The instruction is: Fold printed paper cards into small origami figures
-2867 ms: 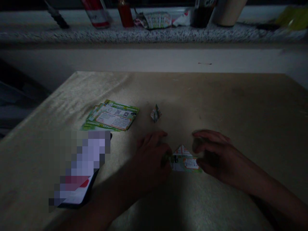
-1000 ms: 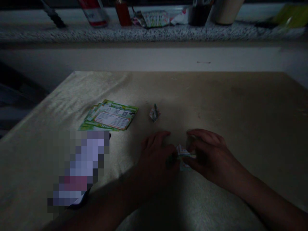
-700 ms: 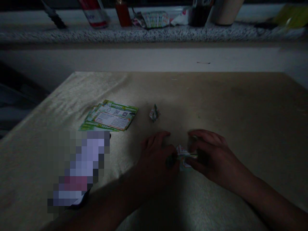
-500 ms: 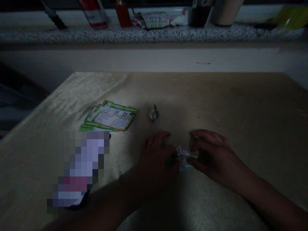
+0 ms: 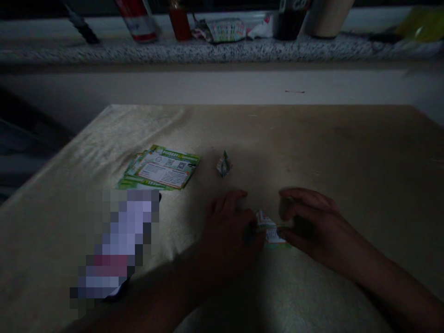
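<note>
A small folded paper (image 5: 274, 235), white and green with print on it, lies on the table between my hands. My left hand (image 5: 229, 231) holds its left side, thumb and forefinger closed on it and the other fingers resting on the tabletop. At its right side is my right hand (image 5: 314, 222), thumb on the paper and forefinger curled close above, the other fingers bent. Both hands partly hide the paper. Beyond them stands a small pointed folded paper piece (image 5: 224, 164), touched by neither hand.
A fanned stack of green and white printed leaflets (image 5: 168, 167) lies left of the folded piece. Nearer me is a phone with a blurred screen (image 5: 121, 245). Behind the table (image 5: 312, 134), a speckled sill (image 5: 208, 52) bears a red and white can (image 5: 138, 21), bottles and a crumpled wrapper (image 5: 225, 30).
My right hand has shifted slightly to the right, and more of the paper's lower printed part shows. My left hand stays nearly in place. The whole view has moved a little.
</note>
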### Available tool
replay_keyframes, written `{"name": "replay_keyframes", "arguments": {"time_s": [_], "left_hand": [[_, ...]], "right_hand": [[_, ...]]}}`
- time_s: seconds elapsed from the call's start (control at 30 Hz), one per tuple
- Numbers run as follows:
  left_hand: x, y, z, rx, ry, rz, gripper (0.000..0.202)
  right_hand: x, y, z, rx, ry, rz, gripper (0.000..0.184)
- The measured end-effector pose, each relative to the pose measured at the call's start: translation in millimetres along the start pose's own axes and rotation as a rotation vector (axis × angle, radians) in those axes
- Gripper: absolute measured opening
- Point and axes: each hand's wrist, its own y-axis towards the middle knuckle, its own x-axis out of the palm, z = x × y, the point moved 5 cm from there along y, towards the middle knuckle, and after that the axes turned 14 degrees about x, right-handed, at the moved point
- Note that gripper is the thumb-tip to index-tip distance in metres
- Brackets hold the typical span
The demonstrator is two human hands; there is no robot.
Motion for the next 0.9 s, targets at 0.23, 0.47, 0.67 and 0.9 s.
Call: {"name": "replay_keyframes", "arguments": {"time_s": [0.23,0.47,0.67,0.9], "left_hand": [[-1.6,4,1,-0.005,0.018,0.006,0.012],[-8.3,5,-3,-0.018,-0.003,-0.052,0.008],[-14.8,3,-9,-0.014,-0.015,-0.159,0.006],[-26.6,-2,-22,-0.031,0.001,-0.221,0.006]], "right_hand": [[0,0,1,-0.015,-0.006,0.016,0.015],[0,1,3,-0.014,-0.004,0.002,0.014],[0,0,2,-0.010,-0.008,0.015,0.016],[1,0,4,0.002,0.017,-0.006,0.014]]}}
